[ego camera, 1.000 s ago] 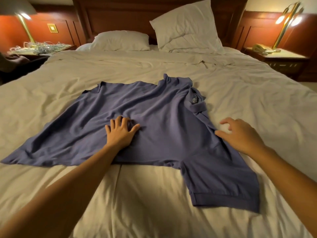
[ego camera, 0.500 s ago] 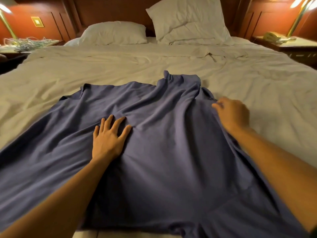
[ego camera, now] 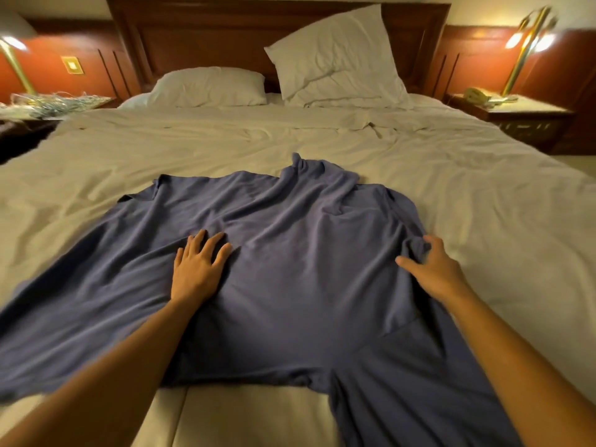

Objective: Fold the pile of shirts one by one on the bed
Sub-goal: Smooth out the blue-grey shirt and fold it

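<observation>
Left hand [ego camera: 200, 269]: flat, pinning my purple-blue cotton shirt [ego camera: 306, 269] by the bed [ego camera: 483, 204]'s foot edge.
Right hand [ego camera: 433, 272]: grips its side to fold.

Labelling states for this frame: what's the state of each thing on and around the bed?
blue shirt: spread out, unfolded, wrinkled.
left hand: flat, pressing on shirt.
right hand: gripping bunched shirt edge.
left pillow: lying flat.
right pillow: propped against headboard.
left lamp: lit.
right lamp: lit.
</observation>
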